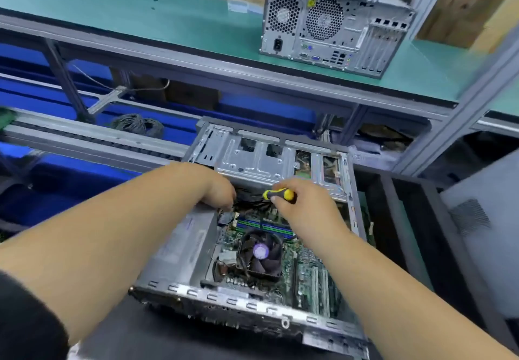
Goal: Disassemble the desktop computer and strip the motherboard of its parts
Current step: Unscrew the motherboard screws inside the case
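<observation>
The open computer case (247, 300) is bare sheet metal, dull grey with a slightly brushed look. The screwdriver (279, 194) in the right hand (297, 205) has a glossy yellow and black plastic handle. Just below that grip, the circuit board (306, 269) looks matt green, and the fan (259, 253) is dark semi-gloss plastic. Up above, the shelf (140, 2) has a smooth matt green mat.

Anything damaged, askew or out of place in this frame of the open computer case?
Nothing stands out. The open grey metal desktop case lies flat, its green motherboard and black cooler fan seated. The right hand grips a yellow-and-black screwdriver; the left hand reaches among the black cables.
</observation>
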